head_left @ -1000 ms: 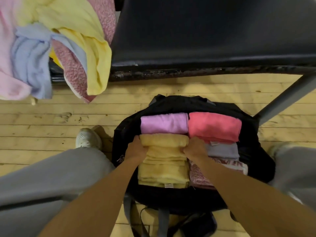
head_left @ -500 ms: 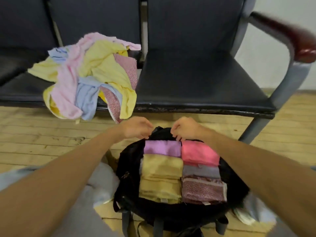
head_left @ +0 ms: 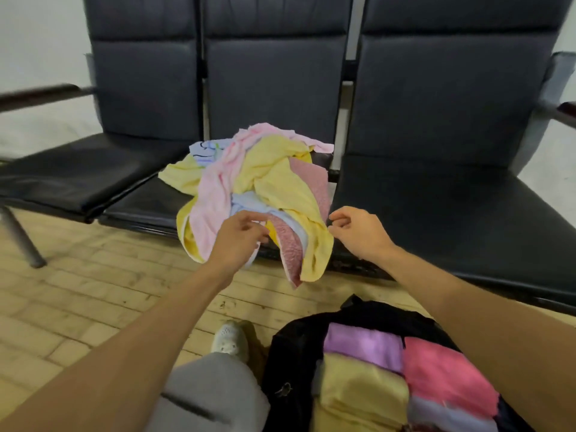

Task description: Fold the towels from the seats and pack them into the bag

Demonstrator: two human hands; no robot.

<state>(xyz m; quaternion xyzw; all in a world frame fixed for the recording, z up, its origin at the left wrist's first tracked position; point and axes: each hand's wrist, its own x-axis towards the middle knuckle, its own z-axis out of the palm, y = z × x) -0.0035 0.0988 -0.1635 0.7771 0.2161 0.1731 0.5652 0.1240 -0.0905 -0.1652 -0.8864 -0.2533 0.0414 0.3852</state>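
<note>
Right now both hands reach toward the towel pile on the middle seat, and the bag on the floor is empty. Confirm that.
The bag is not empty: the head view shows folded towels packed in it, purple, pink and yellow among them. The rest stands: left hand and right hand reach toward the towel pile on the middle seat.

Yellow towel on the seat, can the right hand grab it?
Probably yes. The right hand hovers empty just beside the yellow towel, which drapes on top of the pile, with nothing between them.
</note>
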